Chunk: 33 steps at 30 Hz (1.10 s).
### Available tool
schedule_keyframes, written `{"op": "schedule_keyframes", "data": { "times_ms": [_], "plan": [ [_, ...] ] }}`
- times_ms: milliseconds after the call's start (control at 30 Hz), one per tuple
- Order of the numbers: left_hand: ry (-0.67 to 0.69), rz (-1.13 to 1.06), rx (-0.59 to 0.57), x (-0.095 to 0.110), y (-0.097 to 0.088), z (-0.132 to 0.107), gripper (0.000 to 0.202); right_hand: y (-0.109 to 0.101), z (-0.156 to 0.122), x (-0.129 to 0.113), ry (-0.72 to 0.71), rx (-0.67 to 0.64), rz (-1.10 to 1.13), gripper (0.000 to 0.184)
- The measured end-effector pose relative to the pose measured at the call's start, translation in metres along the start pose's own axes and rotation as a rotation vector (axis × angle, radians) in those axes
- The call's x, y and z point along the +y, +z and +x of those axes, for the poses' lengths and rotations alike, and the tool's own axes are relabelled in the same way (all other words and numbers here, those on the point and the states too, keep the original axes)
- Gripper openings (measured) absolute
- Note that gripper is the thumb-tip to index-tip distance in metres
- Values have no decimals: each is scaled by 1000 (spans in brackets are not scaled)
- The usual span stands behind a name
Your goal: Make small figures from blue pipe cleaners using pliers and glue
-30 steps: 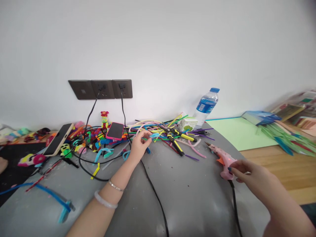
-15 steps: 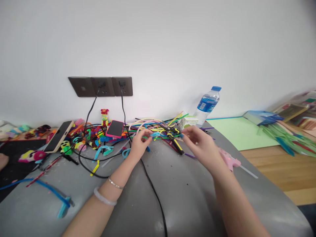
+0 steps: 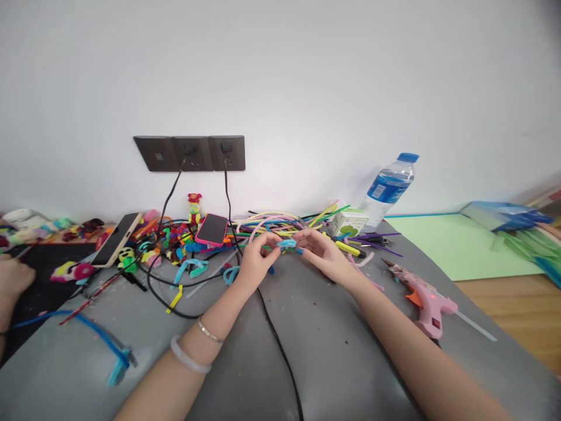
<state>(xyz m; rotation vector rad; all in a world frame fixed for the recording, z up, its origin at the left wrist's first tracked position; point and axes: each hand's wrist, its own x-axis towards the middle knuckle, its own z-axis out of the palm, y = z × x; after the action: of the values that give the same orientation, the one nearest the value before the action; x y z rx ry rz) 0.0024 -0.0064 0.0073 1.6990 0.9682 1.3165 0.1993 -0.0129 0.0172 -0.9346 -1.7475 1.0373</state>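
Between the thumb and fingers of my left hand point(image 3: 258, 257) is a small light-blue pipe cleaner piece point(image 3: 287, 244), held above the grey table. My right hand point(image 3: 324, 257), with blue nails, closes on the right end of the same piece. Its exact shape is partly covered by my fingertips. Behind both hands lies a loose bundle of coloured pipe cleaners point(image 3: 272, 219). Yellow-and-black pliers point(image 3: 346, 247) rest just past my right hand.
On the right are a pink glue gun point(image 3: 432, 304), a small carton point(image 3: 348, 223) and a tilted water bottle point(image 3: 388, 190). Black cables point(image 3: 276, 333) cross the grey table point(image 3: 342, 362). Phones point(image 3: 212, 229) and fuzzy figures stand left. Another person's hand point(image 3: 15, 280) shows far left.
My right hand has moved left from the pliers to the light-blue piece in my left hand. The view has shifted right, so the glue gun now shows fully.
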Motion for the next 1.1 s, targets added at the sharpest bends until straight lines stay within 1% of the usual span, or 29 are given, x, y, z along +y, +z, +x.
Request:
{"op": "schedule_keyframes", "data": {
  "times_ms": [100,300,700,867,1100],
  "plan": [
    [0,2,4,0,0,0,12,2,0,-4,-19,1,0,26],
    [8,2,-23,-1,1,-3,12,4,0,-5,-21,64,-28,19],
    [10,-12,-30,-4,2,-3,11,4,1,-3,-26,147,-85,17],
    [15,-20,-24,-2,2,-2,12,4,1,-4,-29,147,-84,17],
    [26,-13,-34,-4,1,-3,12,4,1,-5,8,121,-76,19]
  ]
}}
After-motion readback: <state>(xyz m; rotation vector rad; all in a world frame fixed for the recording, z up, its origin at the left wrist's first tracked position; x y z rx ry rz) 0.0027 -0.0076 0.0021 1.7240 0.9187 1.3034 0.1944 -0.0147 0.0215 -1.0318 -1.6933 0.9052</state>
